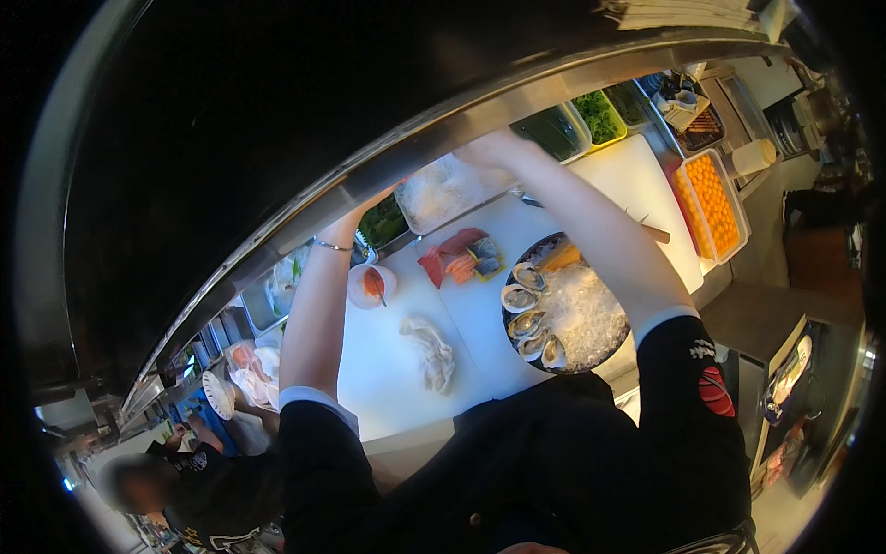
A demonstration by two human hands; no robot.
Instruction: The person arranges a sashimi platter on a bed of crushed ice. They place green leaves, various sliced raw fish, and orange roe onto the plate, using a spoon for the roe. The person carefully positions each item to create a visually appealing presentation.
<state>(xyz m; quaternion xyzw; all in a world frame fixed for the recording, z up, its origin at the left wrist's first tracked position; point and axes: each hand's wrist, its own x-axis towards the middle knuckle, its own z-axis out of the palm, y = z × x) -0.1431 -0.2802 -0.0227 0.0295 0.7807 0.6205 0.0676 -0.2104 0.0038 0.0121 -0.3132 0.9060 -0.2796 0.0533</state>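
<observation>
Both my arms stretch forward to the steel shelf edge (408, 156), which hides much of each hand. Only the wrist side of my left hand (368, 206) shows, near a container of dark green leaves (383, 223). My right hand (493, 149) is blurred above a clear tub of white shreds (439, 194); its fingers cannot be made out. On the white cutting board (387, 408) lie red fish pieces (465, 242) and orange fish slices (461, 267). A round dark platter (511, 346) holds crushed ice (581, 318) and several opened oysters (519, 298).
A white bowl (354, 289) of orange-red food holds a spoon. A crumpled white cloth (430, 353) lies nearby. Beyond my right forearm are a wooden handle (656, 233) and a tub of orange balls (713, 204). Another person (228, 485) stands at left.
</observation>
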